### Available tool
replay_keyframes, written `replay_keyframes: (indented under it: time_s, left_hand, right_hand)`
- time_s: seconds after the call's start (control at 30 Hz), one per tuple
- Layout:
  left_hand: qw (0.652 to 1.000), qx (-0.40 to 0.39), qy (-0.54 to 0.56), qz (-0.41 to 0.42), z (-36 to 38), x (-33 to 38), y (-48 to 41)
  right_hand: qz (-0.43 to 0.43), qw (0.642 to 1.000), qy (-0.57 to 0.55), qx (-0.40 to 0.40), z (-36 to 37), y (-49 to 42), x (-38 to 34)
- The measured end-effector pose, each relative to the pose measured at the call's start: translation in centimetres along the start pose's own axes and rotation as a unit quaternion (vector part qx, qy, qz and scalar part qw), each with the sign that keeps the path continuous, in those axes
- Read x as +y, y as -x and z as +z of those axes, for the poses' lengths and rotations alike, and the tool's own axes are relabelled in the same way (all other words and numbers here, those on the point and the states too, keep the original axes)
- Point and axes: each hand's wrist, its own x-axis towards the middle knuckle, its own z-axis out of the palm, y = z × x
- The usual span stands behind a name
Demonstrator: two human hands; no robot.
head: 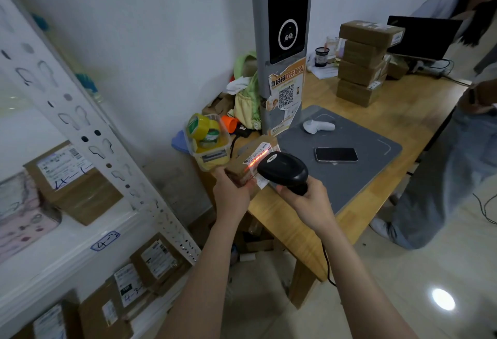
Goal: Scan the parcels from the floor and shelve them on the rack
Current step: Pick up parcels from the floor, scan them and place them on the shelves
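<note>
Gripping the parcel [248, 159], left fingers [246, 184] hold it just beside the scanner [285, 168] right fingers [286, 191] clasp.

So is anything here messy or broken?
Yes. The orange poster on the pole is torn and peeling at its edges. The box stack on the table is crooked, and its top box juts out to the right.

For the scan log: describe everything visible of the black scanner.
The scanner, glossy black plastic with a rounded head, sits in the right hand, whose grip curls round its handle. A cable hangs below it. Its head points at the white label of the parcel, where a red-orange line glows. It hovers above the table edge.
</note>
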Motion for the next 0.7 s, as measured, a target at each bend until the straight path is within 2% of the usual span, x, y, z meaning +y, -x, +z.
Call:
replay_keyframes:
  time_s: [0.37,0.53,0.7]
  left_hand:
    - [1.0,0.001,0.001,0.003,0.6,-0.2,0.0]
    - [0.999,0.032,0.023,-0.004,0.9,-0.1,-0.2]
    - [0.997,0.063,0.044,-0.004,1.1,0.2,-0.5]
  right_hand:
    - [0.025,0.999,-0.015,0.035,-0.4,0.1,0.2]
    - [0.048,0.997,-0.019,0.062,-1.2,-0.2,0.8]
    - [0.105,0.991,0.031,0.073,-1.6,-0.9,3.4]
